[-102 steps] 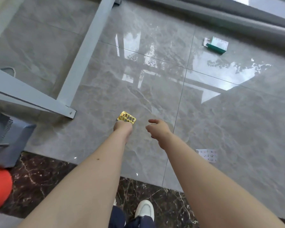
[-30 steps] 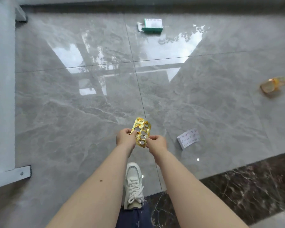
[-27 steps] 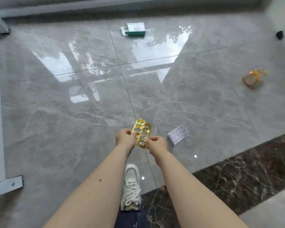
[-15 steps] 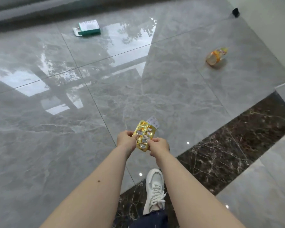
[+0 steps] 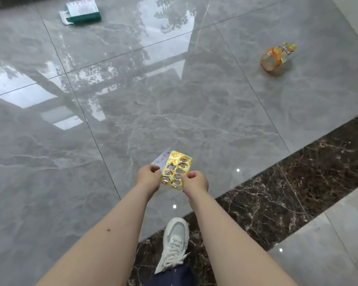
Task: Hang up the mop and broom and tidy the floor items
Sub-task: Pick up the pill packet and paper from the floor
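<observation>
A gold foil blister pack (image 5: 177, 169) with punched-out pockets is held in front of me above the floor. My left hand (image 5: 148, 178) pinches its left edge and my right hand (image 5: 194, 181) pinches its right edge. A white blister card (image 5: 160, 158) lies on the grey floor, partly hidden behind the gold pack. A green and white box (image 5: 82, 10) lies on the floor at the far left. An orange and clear plastic bottle (image 5: 277, 56) lies on its side at the far right. No mop or broom is in view.
Glossy grey floor tiles (image 5: 112, 100) reflect a window. A dark marble strip (image 5: 287, 193) runs diagonally at the lower right. My white sneaker (image 5: 175, 244) stands on that strip's edge. A pale wall base shows at the top right corner.
Earlier my left hand alone picked the gold pack off the floor; now both hands pinch it. The view has swung right, bringing the bottle and the dark strip in.
</observation>
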